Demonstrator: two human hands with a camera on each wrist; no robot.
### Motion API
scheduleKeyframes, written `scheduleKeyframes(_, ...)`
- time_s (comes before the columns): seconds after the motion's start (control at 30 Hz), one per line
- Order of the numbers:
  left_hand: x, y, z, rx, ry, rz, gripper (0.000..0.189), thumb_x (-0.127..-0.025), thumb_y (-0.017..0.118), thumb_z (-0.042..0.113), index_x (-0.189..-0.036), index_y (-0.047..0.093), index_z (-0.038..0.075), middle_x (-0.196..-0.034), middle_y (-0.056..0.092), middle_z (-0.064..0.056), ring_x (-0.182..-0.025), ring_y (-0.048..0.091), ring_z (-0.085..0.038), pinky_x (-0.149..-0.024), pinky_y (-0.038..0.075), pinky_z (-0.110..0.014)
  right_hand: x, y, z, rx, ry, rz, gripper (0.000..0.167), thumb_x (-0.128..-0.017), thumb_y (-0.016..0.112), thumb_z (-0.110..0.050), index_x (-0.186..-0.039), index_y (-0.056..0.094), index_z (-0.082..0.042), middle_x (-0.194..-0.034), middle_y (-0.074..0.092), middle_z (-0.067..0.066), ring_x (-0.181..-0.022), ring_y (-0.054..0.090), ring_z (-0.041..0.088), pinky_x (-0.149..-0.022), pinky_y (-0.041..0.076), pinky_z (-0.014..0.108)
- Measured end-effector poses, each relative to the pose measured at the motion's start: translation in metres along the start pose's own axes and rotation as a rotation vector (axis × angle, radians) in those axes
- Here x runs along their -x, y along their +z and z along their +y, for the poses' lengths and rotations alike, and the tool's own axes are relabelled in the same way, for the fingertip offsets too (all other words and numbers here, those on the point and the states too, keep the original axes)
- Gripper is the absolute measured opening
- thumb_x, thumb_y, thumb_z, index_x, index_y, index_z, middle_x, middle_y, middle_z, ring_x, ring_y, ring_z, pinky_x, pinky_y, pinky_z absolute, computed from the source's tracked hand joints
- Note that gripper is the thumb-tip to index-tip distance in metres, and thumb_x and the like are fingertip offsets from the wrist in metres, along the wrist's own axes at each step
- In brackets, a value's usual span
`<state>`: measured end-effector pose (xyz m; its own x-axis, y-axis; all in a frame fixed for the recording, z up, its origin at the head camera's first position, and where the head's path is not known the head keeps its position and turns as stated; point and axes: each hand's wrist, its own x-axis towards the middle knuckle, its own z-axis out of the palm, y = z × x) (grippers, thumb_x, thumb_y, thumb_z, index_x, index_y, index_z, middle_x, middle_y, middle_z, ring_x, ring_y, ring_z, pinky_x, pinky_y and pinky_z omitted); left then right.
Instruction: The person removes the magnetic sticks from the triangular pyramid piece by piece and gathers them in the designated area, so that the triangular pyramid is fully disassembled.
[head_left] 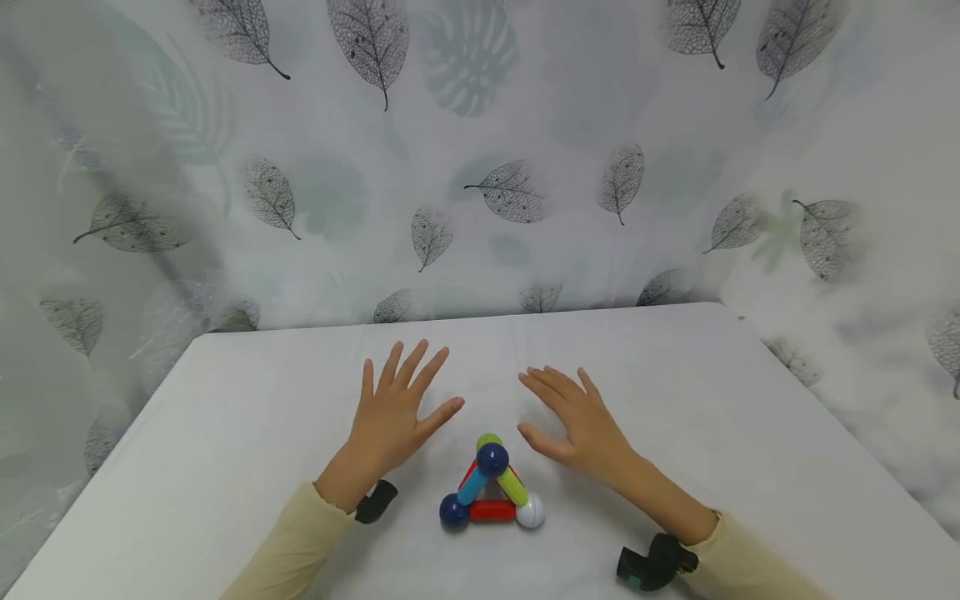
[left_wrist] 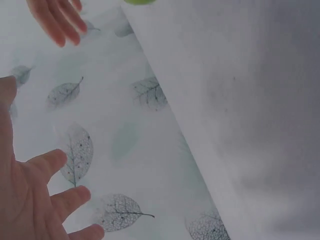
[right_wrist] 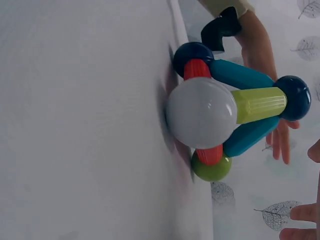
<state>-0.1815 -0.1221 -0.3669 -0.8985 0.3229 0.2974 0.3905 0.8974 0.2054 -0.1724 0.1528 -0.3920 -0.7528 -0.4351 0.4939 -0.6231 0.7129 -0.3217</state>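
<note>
A small pyramid of smooth balls and short rods [head_left: 492, 510] stands on the white table between my hands. Its top ball [head_left: 492, 459] is dark blue. At the base are a dark blue ball [head_left: 453, 512], a white ball [right_wrist: 201, 113] and a lime green ball [right_wrist: 212, 169], joined by red rods. Teal-blue rods and a lime rod [right_wrist: 260, 104] slope up to the top. My left hand [head_left: 390, 425], fingers spread, is held left of and beyond the pyramid. On its other side, my right hand [head_left: 581, 429] hovers with fingers extended and thumb apart. Neither hand touches the pyramid.
The white table [head_left: 247, 450] ends at a far edge against a hanging sheet printed with leaves [head_left: 517, 192]. Black wrist mounts [head_left: 656, 562] sit under both forearms, near the beige sleeves [head_left: 296, 533].
</note>
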Motion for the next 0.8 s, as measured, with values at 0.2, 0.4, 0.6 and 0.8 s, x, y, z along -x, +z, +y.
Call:
scheduleKeyframes(0.2,0.019,0.003,0.01,0.13,0.078,0.009,0.068,-0.094,0.054,0.054,-0.153,0.034,0.026,-0.157,0.032,-0.006,-0.147,0.02,-0.034,-0.113,0.014,-0.065,0.015,0.012,-0.011,-0.108,-0.029,0.033,0.05,-0.086,0.069,-0.031,-0.133,0.059,-0.017,-0.132,0.059,0.001,-0.123,0.054,0.023,-0.099,0.044,0.054)
scheduleKeyframes(0.4,0.023,-0.002,0.019,0.284,0.176,-0.006,0.056,-0.098,0.053,0.047,-0.147,0.043,0.023,-0.15,0.043,-0.002,-0.136,0.043,-0.026,-0.108,0.036,-0.055,0.022,0.013,-0.02,-0.251,-0.016,0.012,0.036,-0.087,0.07,-0.024,-0.121,0.062,-0.02,-0.122,0.061,-0.008,-0.114,0.056,0.013,-0.091,0.052,0.039)
scheduleKeyframes(0.6,0.018,-0.003,0.017,0.48,0.297,-0.057,0.044,-0.097,0.059,0.037,-0.138,0.052,0.023,-0.135,0.056,0.006,-0.118,0.057,-0.015,-0.095,0.05,-0.042,0.022,0.014,-0.023,-0.418,-0.1,-0.002,0.022,-0.084,0.072,-0.016,-0.103,0.062,-0.014,-0.098,0.063,-0.002,-0.09,0.057,0.012,-0.07,0.051,0.028)
scheduleKeyframes(0.8,0.016,-0.001,0.019,0.617,0.416,-0.153,0.054,-0.088,0.072,0.04,-0.137,0.052,0.028,-0.129,0.056,0.011,-0.107,0.06,-0.009,-0.082,0.054,-0.034,0.022,0.018,-0.025,-0.519,-0.216,-0.008,0.02,-0.085,0.074,-0.017,-0.098,0.059,-0.014,-0.086,0.061,-0.002,-0.075,0.056,0.012,-0.06,0.048,0.022)
